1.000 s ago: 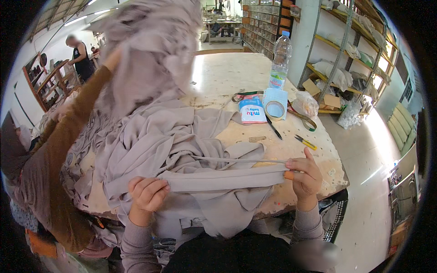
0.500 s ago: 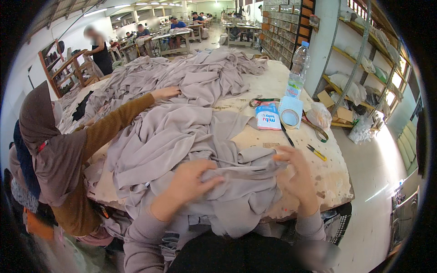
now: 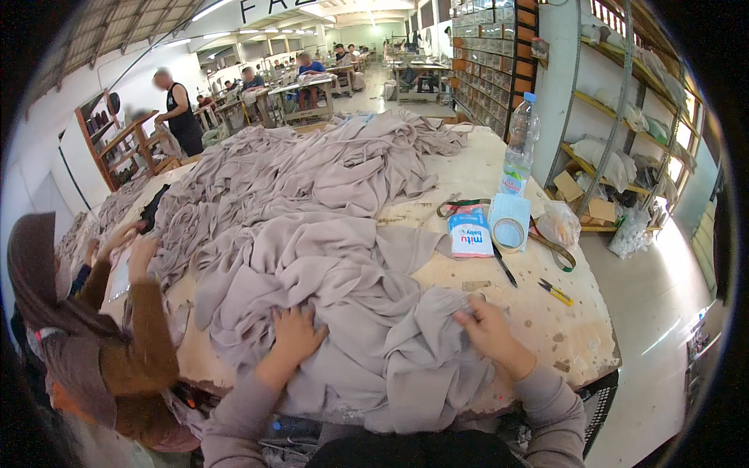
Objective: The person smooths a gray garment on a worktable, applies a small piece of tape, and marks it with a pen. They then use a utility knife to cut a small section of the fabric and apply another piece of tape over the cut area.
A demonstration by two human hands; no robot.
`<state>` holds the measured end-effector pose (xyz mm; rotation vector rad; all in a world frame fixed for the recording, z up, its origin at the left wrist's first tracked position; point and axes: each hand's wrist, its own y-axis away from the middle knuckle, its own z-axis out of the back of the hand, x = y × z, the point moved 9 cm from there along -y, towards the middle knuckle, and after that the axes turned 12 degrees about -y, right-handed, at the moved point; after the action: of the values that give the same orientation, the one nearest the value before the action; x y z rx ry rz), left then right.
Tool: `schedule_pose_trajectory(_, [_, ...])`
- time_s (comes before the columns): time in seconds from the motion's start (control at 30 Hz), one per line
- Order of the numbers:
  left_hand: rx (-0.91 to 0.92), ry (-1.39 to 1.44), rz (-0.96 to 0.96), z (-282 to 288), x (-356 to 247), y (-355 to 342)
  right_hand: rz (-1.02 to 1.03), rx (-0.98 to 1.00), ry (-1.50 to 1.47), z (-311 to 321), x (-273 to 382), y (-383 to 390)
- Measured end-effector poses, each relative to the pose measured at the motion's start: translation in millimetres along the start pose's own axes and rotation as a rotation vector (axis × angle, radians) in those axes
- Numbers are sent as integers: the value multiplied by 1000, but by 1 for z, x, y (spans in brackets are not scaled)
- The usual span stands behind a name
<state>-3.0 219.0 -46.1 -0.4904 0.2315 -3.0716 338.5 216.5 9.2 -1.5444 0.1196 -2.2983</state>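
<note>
A heap of taupe garment fabric [image 3: 320, 253] lies in loose folds along the table in front of me. My left hand [image 3: 295, 335] rests on its near part, palm down, fingers apart and pressed lightly into the folds. At the right end of this heap, my right hand [image 3: 493, 334] has thumb and fingers closed on a bunched edge of the fabric. The near end of the cloth reaches the table's front edge. Which garment pieces make up the heap I cannot tell.
Right of the fabric are yellow thread snips [image 3: 556, 292], a black pen [image 3: 505, 269], a wipes pack [image 3: 470, 234], a tape roll [image 3: 509, 234] and a water bottle [image 3: 520, 148]. A co-worker [image 3: 94, 335] stands at the left. Shelves [image 3: 616, 117] line the right wall.
My left hand has moved slightly left and down onto the fabric. My right hand has lowered and closed on its edge. The co-worker's arm has withdrawn from the heap toward the left.
</note>
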Motion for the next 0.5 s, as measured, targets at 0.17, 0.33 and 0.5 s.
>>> schedule_pose_trajectory(0.17, [66,101,7,-61,2,-180,143,161,33,-54,6,-37])
schedule_pose_trajectory(0.33, [33,228,74,-95,20,-304,133,180,54,-79,-15,-68])
schedule_pose_trajectory(0.5, [16,187,62,-89,31,-321,95,187,-4,-79,-25,-71])
